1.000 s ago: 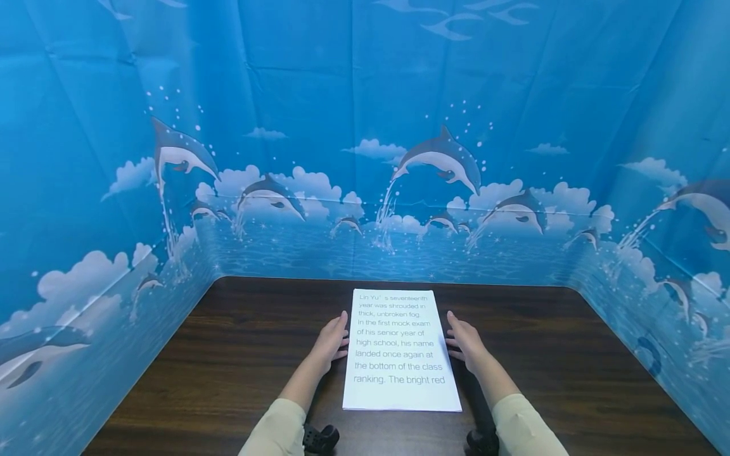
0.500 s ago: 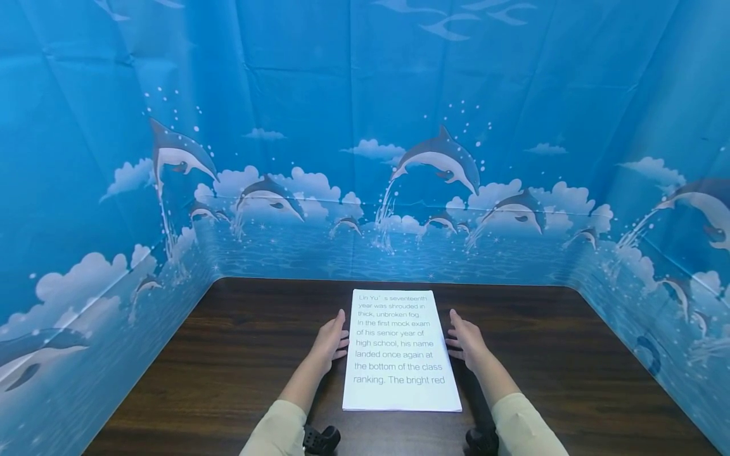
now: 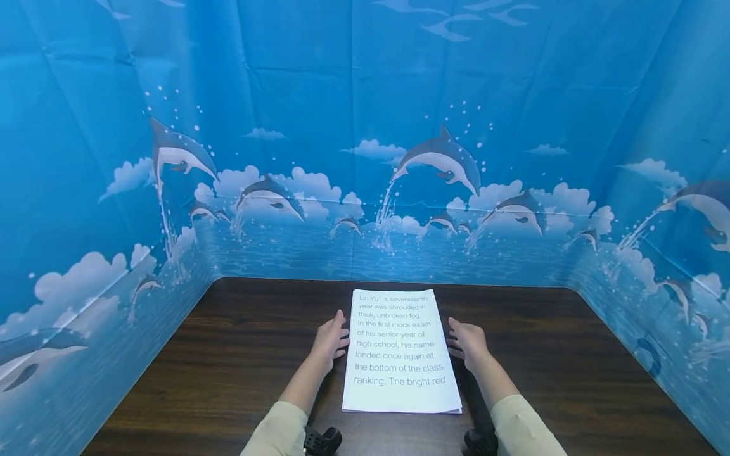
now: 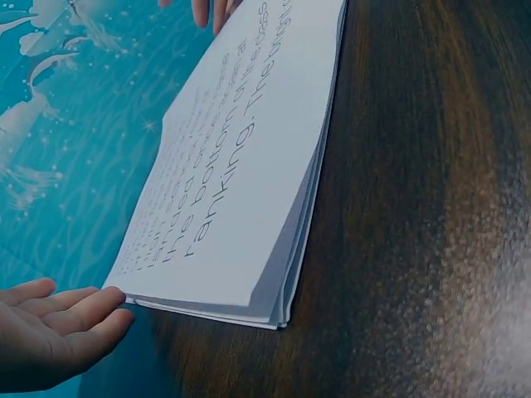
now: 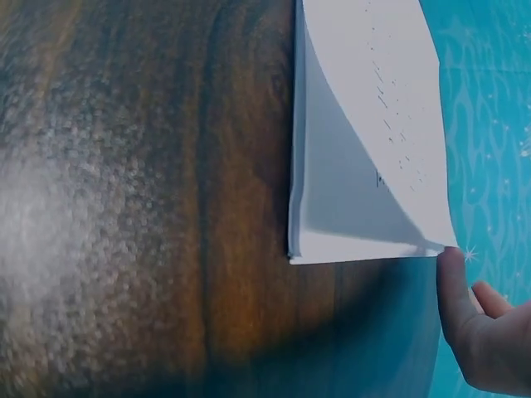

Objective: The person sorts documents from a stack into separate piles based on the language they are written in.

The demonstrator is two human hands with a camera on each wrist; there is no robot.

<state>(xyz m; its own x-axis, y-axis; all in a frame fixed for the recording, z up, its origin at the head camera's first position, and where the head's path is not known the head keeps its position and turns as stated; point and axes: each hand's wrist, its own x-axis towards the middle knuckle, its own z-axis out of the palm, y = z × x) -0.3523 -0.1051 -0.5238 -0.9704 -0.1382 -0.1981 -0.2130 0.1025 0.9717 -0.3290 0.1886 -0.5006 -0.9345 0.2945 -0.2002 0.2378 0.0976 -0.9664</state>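
Note:
A thin stack of printed paper sheets (image 3: 400,399) lies on the table, text facing up. Along its left edge stands my left hand (image 3: 329,337), fingers extended; in the left wrist view those fingertips (image 4: 116,297) reach the stack's edge. My right hand (image 3: 469,342) is at the opposite edge. In the right wrist view one of its fingers (image 5: 452,286) meets the stack's side near a corner. Neither hand grips the paper. At the near end the sheets are slightly uneven, and in the left wrist view their layers (image 4: 286,290) spread a little apart.
The dark wooden table (image 3: 228,380) extends to both sides of the stack. A blue curtain (image 3: 285,95) printed with dolphins encloses its back and sides. Black wrist devices (image 3: 322,440) are worn near both sleeves.
The right hand's fingertips have shifted slightly, and the stack's near right corner shows the sheets a bit less aligned. Otherwise both hands stay at the paper's sides.

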